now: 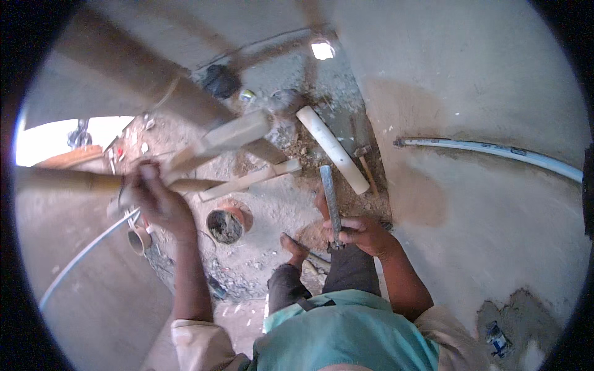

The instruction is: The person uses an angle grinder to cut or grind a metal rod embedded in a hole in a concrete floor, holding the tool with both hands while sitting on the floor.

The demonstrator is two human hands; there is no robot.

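While the person looks down from above at a narrow, dusty floor (272,210) between grey plastered walls, the right hand (362,234) is closed in a fist round the lower end of a grey metal chisel (330,201), whose shaft rises up and slightly left from the fingers towards the top of the view. The left hand (158,198) is raised out to the left, its fingers wrapped round a wooden handle (74,180) that runs off towards the left edge; the head of that tool is blurred and cannot be made out. Just beyond the chisel tip a short white pipe (333,148) lies slantwise on the floor, and to its left pale wooden battens (238,133) cross one another above the ground. A round pipe opening (226,226) with an orange rim sits in the floor between the two hands, dark inside. A bare foot (294,247) shows near the right hand, above a dark trouser knee and a teal shirt (346,334). On the right wall (495,74) a light blue conduit (495,150) runs along a chased groove, and on the left wall a thin pale pipe (80,256) slopes down towards the lower edge
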